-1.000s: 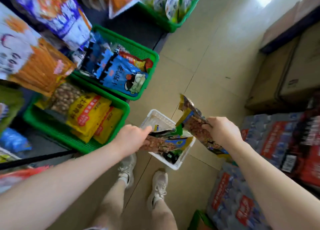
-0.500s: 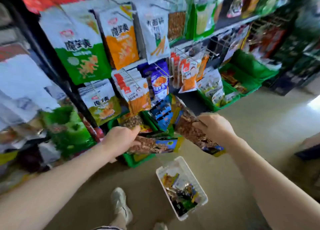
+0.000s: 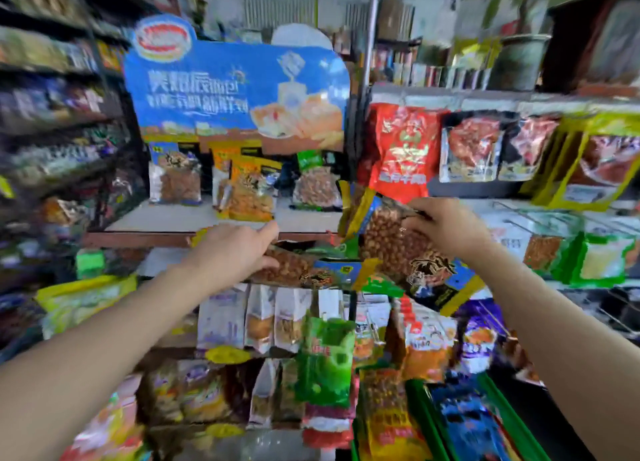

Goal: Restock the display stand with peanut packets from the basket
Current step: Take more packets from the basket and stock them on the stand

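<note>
Holding two peanut packets up in front of the display stand (image 3: 214, 218), one per hand. Left hand (image 3: 231, 249) gripping a packet (image 3: 298, 270) lying roughly flat, just under the front edge of the stand's upper shelf, fingers curled over its near end. Right hand (image 3: 446, 228) pinching the top of a second packet (image 3: 401, 249) hanging tilted, lower corner pointing down and right, overlapping the first packet's far end. Both packets showing a clear window full of peanuts plus yellow, blue and green print; writing on them too blurred to read.

Sitting on the upper shelf already: three standing packets (image 3: 247, 190), well apart, with bare white shelf showing between and in front of them. Rising behind them, a blue header card (image 3: 235, 89) with white Chinese characters, too smeared to make out, a red-and-white oval logo on top and a bread picture at right.

Hanging just right of the stand, a red bag (image 3: 401, 148) with gold lettering, also unreadable. Crowding below the hands, rows of hanging snack bags (image 3: 287, 318), and a green bin (image 3: 509, 422) at bottom right. Basket not in view
</note>
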### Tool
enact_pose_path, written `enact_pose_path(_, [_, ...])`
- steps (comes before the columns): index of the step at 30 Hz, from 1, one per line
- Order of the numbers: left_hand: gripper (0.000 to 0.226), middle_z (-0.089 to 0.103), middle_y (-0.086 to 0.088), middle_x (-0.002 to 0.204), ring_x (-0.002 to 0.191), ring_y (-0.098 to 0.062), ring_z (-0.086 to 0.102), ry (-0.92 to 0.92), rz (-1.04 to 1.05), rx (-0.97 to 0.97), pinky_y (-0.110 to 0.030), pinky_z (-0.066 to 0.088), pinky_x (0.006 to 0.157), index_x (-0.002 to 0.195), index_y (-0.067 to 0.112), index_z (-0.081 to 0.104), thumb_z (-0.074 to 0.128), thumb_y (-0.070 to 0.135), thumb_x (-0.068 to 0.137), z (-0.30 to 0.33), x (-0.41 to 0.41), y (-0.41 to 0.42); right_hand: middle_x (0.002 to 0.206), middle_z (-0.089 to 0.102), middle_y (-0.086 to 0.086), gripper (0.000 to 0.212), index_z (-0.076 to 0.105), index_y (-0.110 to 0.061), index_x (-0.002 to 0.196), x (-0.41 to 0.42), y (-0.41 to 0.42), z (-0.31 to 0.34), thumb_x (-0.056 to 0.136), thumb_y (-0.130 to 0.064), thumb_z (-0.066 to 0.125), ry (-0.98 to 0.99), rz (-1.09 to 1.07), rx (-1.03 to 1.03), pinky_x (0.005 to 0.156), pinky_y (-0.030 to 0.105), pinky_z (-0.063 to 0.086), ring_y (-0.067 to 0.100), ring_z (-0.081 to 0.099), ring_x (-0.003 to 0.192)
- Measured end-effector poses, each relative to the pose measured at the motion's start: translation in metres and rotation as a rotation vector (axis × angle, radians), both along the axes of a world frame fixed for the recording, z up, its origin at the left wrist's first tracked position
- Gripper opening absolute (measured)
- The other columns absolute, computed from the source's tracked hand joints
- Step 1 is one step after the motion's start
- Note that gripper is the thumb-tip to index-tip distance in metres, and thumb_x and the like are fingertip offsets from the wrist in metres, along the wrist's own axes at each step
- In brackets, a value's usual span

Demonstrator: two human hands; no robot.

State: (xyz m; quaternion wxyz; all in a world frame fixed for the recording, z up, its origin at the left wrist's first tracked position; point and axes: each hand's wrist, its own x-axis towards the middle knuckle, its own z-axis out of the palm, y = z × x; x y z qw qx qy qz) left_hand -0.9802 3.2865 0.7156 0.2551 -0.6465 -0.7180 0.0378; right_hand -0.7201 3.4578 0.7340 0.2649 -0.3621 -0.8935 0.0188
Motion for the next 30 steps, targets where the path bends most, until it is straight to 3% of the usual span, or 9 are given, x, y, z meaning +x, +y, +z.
enact_pose_path(5, [0.045, 0.069, -0.007, 0.083, 0.065, -0.024, 0.062, 0.035, 0.032, 0.061, -0.030, 0.040, 0.045, 0.116, 0.014, 0.039, 0.047, 0.050, 0.089, 0.021, -0.097, -0.027, 0.105, 0.069, 0.006, 0.021, 0.063, -0.017, 0.099, -0.106, -0.001, 0.032, 0.088, -0.033, 0.055, -0.222, 0.038, 0.347, 0.075, 0.037, 0.047, 0.029, 0.062, 0.102])
enact_pose_path(9, [0.050, 0.069, -0.008, 0.080, 0.070, -0.027, 0.066, 0.027, 0.071, 0.129, -0.027, 0.033, 0.041, 0.119, 0.012, 0.043, 0.048, 0.051, 0.088, 0.026, -0.172, -0.042, 0.108, 0.071, 0.008, 0.025, 0.067, -0.021, 0.107, -0.187, -0.002, 0.040, 0.089, -0.035, 0.056, -0.170, 0.033, 0.457, 0.082, 0.037, 0.044, 0.029, 0.063, 0.104])
enact_pose_path(13, [0.050, 0.069, -0.008, 0.087, 0.074, -0.027, 0.066, -0.004, 0.136, 0.122, -0.028, 0.032, 0.042, 0.117, 0.012, 0.045, 0.045, 0.053, 0.088, 0.027, -0.228, -0.043, 0.101, 0.072, 0.013, 0.025, 0.068, -0.019, 0.101, -0.256, 0.013, 0.033, 0.088, -0.037, 0.057, -0.082, 0.002, 0.357, 0.082, 0.039, 0.044, 0.032, 0.064, 0.099])
enact_pose_path(17, [0.054, 0.068, -0.007, 0.092, 0.082, -0.024, 0.064, -0.169, 0.190, 0.122, -0.023, 0.031, 0.044, 0.123, 0.014, 0.042, 0.049, 0.053, 0.086, 0.039, -0.270, -0.038, 0.106, 0.070, 0.007, 0.023, 0.067, -0.027, 0.104, -0.320, 0.033, 0.047, 0.091, -0.038, 0.051, -0.212, 0.121, 0.304, 0.084, 0.037, 0.044, 0.029, 0.062, 0.100])
enact_pose_path(19, [0.056, 0.063, 0.000, 0.085, 0.071, -0.017, 0.059, -0.250, 0.212, 0.060, -0.025, 0.037, 0.048, 0.127, 0.018, 0.041, 0.051, 0.053, 0.085, 0.046, -0.285, -0.033, 0.106, 0.070, 0.008, 0.024, 0.067, -0.024, 0.103, -0.354, 0.044, 0.058, 0.090, -0.038, 0.053, -0.266, 0.213, 0.286, 0.088, 0.037, 0.041, 0.030, 0.061, 0.102])
enact_pose_path(22, [0.055, 0.045, 0.009, 0.063, 0.051, -0.006, 0.039, -0.162, 0.251, -0.060, -0.022, 0.036, 0.045, 0.126, 0.019, 0.040, 0.049, 0.054, 0.085, 0.051, -0.306, -0.024, 0.093, 0.070, 0.010, 0.025, 0.070, -0.015, 0.095, -0.409, 0.061, 0.069, 0.085, -0.036, 0.060, -0.226, 0.376, 0.141, 0.076, 0.039, 0.049, 0.029, 0.062, 0.090])
enact_pose_path(26, [0.053, 0.034, 0.011, 0.058, 0.048, -0.005, 0.036, -0.125, 0.314, -0.151, -0.022, 0.031, 0.042, 0.124, 0.018, 0.040, 0.047, 0.055, 0.086, 0.050, -0.336, -0.007, 0.073, 0.055, 0.004, 0.023, 0.069, -0.004, 0.094, -0.487, 0.075, 0.064, 0.087, -0.025, 0.062, -0.277, 0.571, 0.001, 0.067, 0.027, 0.034, 0.019, 0.051, 0.072])
enact_pose_path(28, [0.053, 0.036, 0.011, 0.060, 0.053, -0.010, 0.043, -0.142, 0.339, -0.161, -0.024, 0.035, 0.043, 0.122, 0.018, 0.041, 0.048, 0.056, 0.086, 0.048, -0.347, -0.003, 0.080, 0.062, -0.001, 0.022, 0.069, -0.009, 0.102, -0.515, 0.080, 0.051, 0.090, -0.024, 0.058, -0.346, 0.594, 0.017, 0.068, 0.029, 0.036, 0.015, 0.056, 0.074])
enact_pose_path(30, [0.050, 0.037, 0.009, 0.060, 0.051, -0.009, 0.041, -0.143, 0.363, -0.158, -0.025, 0.034, 0.043, 0.118, 0.017, 0.042, 0.048, 0.056, 0.086, 0.043, -0.358, 0.003, 0.107, 0.069, 0.007, 0.026, 0.065, -0.011, 0.111, -0.538, 0.091, 0.040, 0.094, -0.025, 0.051, -0.369, 0.567, 0.059, 0.076, 0.036, 0.048, 0.025, 0.063, 0.096])
